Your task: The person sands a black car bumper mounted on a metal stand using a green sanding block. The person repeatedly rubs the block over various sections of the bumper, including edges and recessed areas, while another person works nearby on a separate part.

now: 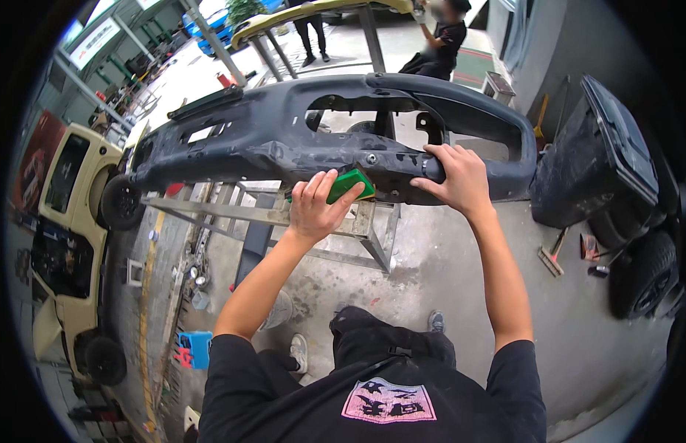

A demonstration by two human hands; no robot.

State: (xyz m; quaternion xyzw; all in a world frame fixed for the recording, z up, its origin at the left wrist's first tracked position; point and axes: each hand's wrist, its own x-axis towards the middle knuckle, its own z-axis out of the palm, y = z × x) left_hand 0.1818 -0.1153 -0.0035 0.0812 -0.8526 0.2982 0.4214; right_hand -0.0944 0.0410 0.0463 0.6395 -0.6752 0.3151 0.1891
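At the stand: a dark, scuffed car bumper point(269, 140) lies lengthwise across a grey metal frame stand point(284, 215); it spans most of the view, its underside edge towards the person
Left hand: the left hand point(318, 205) presses a green sanding block point(350, 184) against the lower edge of the bumper near its middle; grip closed over the block, fingers on top, thumb beneath
Right hand: the right hand point(456, 176) lies on the bumper just right of the block; grip wrapped over the lower edge, fingers spread on the dark surface
Block: touching the bumper, between the two hands, only its green end showing past the fingers
Left side: a cream-coloured car point(66, 244) stands well apart on the floor
Right side: a dark wheeled bin point(601, 159) stands close to the bumper's end; a brush point(552, 255) lies on the concrete floor point(431, 273) near it
Background: another person point(439, 44) crouches beyond the bumper beside a yellow panel point(298, 15) on a second stand
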